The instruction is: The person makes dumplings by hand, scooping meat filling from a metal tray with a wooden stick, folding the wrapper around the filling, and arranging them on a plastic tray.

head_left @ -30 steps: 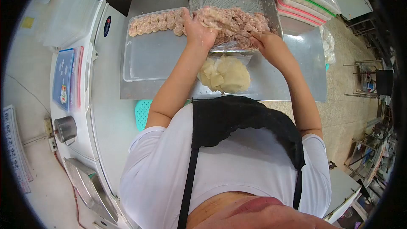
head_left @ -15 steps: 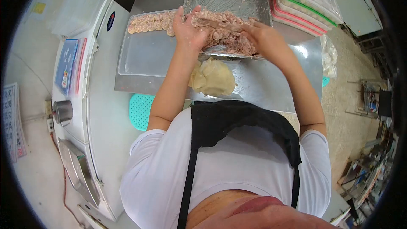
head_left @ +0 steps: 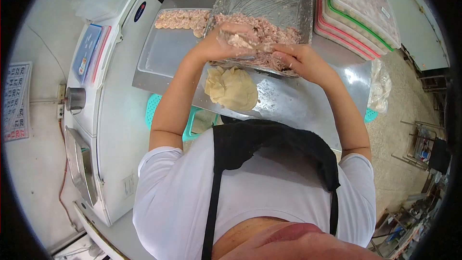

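Observation:
My left hand (head_left: pixel 214 44) is curled around a dumpling wrapper with filling (head_left: pixel 239 41) at the near left side of a deep metal pan (head_left: pixel 272 2). My right hand (head_left: pixel 308 63) grips a narrow, flat spreading stick (head_left: pixel 263 47), smeared with meat, whose tip reaches the filling. Pinkish minced meat (head_left: pixel 281 33) fills the near half of the pan. A fanned pile of round, pale yellow wrappers (head_left: pixel 233 89) rests on the metal table just in front of the pan. Left of the pan, rows of filled dumplings (head_left: pixel 180 20) line the far edge of a translucent plastic tray (head_left: pixel 166 50).
Stacked lidded plastic containers (head_left: pixel 358 14) stand right of the pan on the metal table (head_left: pixel 317 101). A white freezer (head_left: pixel 127 91) is close on the left. Turquoise stools (head_left: pixel 192 130) show below the table edge. A clear plastic bag (head_left: pixel 380 86) hangs at the right.
My left hand has turned from open-palmed to curled around the wrapper. The stick has moved from the meat to the wrapper's filling. The whole view has shifted slightly.

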`<state>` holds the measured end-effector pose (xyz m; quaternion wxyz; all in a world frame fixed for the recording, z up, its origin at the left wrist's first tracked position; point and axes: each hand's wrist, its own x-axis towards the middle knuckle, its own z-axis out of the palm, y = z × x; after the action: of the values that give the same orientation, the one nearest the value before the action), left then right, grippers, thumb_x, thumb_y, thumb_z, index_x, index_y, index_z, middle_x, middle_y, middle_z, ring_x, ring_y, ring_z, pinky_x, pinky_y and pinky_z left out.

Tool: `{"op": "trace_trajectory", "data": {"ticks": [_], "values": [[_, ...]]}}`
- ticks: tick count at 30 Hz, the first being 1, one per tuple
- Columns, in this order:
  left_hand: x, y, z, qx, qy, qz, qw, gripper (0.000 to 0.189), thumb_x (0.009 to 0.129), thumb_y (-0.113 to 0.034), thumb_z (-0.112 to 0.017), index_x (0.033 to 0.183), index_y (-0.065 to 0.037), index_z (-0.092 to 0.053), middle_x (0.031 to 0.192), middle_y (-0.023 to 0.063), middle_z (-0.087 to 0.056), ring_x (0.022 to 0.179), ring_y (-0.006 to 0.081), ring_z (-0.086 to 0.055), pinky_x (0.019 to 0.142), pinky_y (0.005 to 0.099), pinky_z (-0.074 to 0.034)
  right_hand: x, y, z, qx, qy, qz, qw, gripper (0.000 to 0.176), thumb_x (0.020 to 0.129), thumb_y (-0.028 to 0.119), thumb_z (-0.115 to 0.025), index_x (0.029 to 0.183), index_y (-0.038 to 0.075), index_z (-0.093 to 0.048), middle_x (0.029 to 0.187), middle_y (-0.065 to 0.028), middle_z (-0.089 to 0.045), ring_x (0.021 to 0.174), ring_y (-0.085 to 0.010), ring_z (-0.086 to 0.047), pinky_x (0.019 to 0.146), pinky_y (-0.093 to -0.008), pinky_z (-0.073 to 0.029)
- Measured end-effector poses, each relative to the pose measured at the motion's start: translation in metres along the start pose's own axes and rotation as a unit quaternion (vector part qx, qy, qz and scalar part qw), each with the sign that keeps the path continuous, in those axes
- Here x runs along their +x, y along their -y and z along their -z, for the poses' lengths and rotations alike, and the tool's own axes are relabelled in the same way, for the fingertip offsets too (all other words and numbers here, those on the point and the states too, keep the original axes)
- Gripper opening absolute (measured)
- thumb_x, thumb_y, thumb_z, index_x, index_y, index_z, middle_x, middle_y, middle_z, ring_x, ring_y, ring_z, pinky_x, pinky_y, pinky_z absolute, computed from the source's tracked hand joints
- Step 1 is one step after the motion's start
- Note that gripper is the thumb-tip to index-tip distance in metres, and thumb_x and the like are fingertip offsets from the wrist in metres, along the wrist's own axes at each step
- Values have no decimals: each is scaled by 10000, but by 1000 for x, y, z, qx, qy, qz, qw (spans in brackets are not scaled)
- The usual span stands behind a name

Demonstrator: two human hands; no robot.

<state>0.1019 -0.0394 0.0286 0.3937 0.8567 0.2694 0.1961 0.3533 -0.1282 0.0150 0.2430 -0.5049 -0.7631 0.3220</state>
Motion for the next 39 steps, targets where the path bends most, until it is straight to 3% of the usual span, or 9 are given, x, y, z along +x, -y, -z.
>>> {"op": "trace_trajectory", "data": {"ticks": [11, 15, 19, 21, 24, 27, 30, 35, 39], "values": [[-5, 44, -24, -22, -131, 173, 976, 506, 726, -375, -759, 1099, -53, -641, 971, 84, -681, 906, 215, -629, 836, 310, -477, 9, -37, -31, -250, -94, 58, 962, 338, 908, 216, -540, 1243, 184, -557, 987, -134, -627, 828, -354, -621, 686, -445, -503], [-24, 58, -33, -33, -207, 197, 958, 585, 741, -343, -757, 1228, -85, -563, 1000, 75, -687, 933, 201, -636, 839, 318, -481, 2, -67, -7, -356, 9, -113, 928, 269, 923, 229, -523, 1151, 136, -631, 950, -163, -642, 826, -365, -617, 681, -436, -500], [-37, 25, -7, -177, -105, 196, 959, 604, 751, -246, -775, 1271, -74, -519, 1123, 90, -648, 1058, 190, -587, 954, 334, -433, -26, -30, 12, -222, -69, -121, 965, 274, 927, 247, -542, 1119, 83, -650, 978, -163, -663, 836, -339, -636, 706, -403, -494], [-37, 13, 0, 3, -170, -58, 984, 514, 718, -191, -805, 1167, -68, -587, 1096, 69, -657, 1013, 154, -595, 912, 315, -454, -28, 10, 10, -13, -79, -91, 993, 287, 914, 236, -562, 1147, 86, -639, 1002, -190, -662, 900, -339, -637, 801, -383, -488], [-38, -4, 14, -74, -33, 43, 996, 404, 721, -166, -796, 1078, -66, -635, 1067, 58, -664, 988, 143, -598, 893, 298, -456, -13, 34, -31, 10, -103, 6, 995, 307, 898, 237, -593, 1155, 73, -632, 1003, -185, -663, 907, -322, -637, 803, -369, -482], [-34, 28, 21, -8, -18, -53, 998, 362, 701, -181, -806, 1007, -56, -658, 1035, 70, -662, 997, 142, -595, 861, 301, -467, 0, 43, -25, -44, -51, -24, 997, 294, 908, 258, -583, 1131, 75, -641, 998, -181, -663, 921, -333, -628, 822, -375, -479], [-46, 44, 31, -41, -119, 76, 989, 413, 700, -216, -807, 1041, -60, -635, 996, 63, -650, 995, 142, -590, 829, 297, -472, 2, 82, -29, -212, -127, -16, 969, 266, 903, 275, -583, 1081, 91, -657, 969, -171, -655, 895, -355, -624, 769, -411, -495], [-67, 77, 65, -68, -98, -21, 993, 441, 720, -275, -793, 1086, -104, -617, 1022, 42, -644, 889, 172, -614, 773, 306, -491, 29, 103, -55, -282, -194, 21, 939, 228, 904, 272, -578, 1043, 116, -669, 897, -177, -645, 793, -362, -620, 678, -435, -493], [-97, 49, 102, -117, -75, 43, 989, 443, 715, -297, -796, 1085, -125, -624, 1009, 45, -654, 731, 161, -616, 659, 285, -502, 40, 154, -60, -116, -196, -17, 974, 274, 922, 261, -550, 1052, 39, -646, 918, -212, -636, 816, -378, -612, 700, -442, -477]]}}
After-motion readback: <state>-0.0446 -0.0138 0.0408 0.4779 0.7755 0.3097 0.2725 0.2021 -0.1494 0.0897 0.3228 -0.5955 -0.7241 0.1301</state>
